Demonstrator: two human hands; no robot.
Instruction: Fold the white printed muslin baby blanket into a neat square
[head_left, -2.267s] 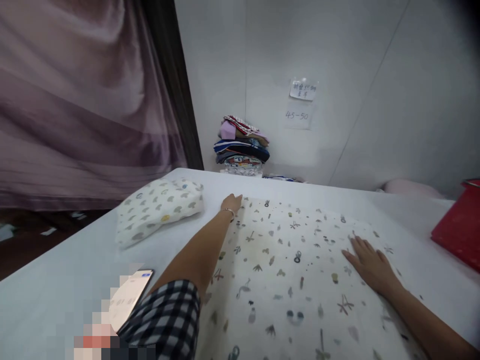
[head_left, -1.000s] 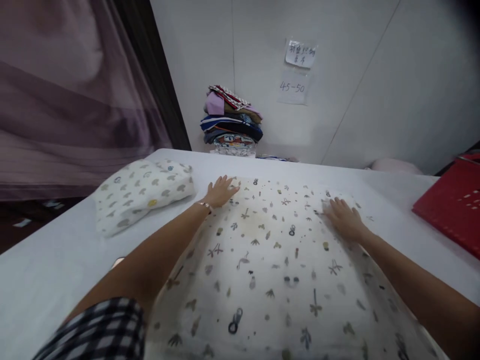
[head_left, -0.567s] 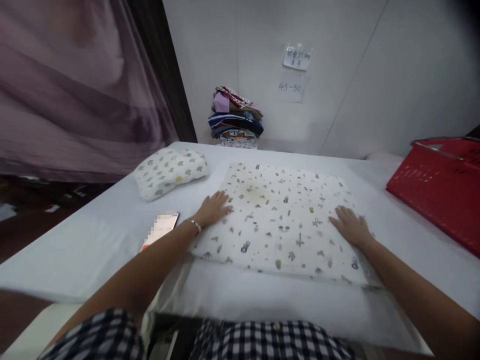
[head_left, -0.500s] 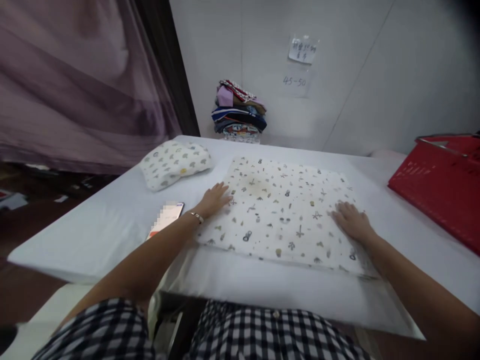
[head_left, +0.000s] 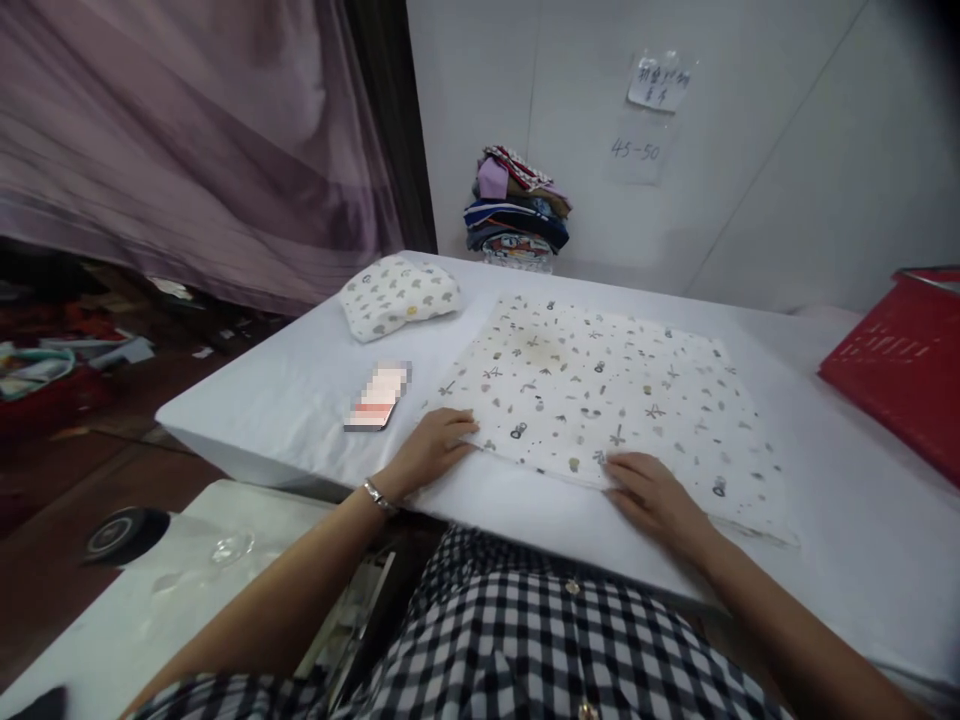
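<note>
A white cloth printed with small grey and tan motifs lies flat on the white-covered table, with a faint yellowish patch near its back left. My left hand rests at its front left corner, fingers stretched out over the edge. At the front edge, right of the middle, my right hand lies with fingers extended onto the cloth. Both hands look open, though the thumbs' undersides are hidden. Left of the cloth lies a phone with a blurred screen.
A folded white printed cloth sits at the back left. Folded fabrics are stacked against the wall behind. A red basket stands at the right. Paper signs hang on the wall, and a purple curtain hangs at left.
Both hands have moved toward the cloth's front edge, the right hand also inward from the right side. The view has shifted left, and the table cover's front no longer shows as a loose overhang.
</note>
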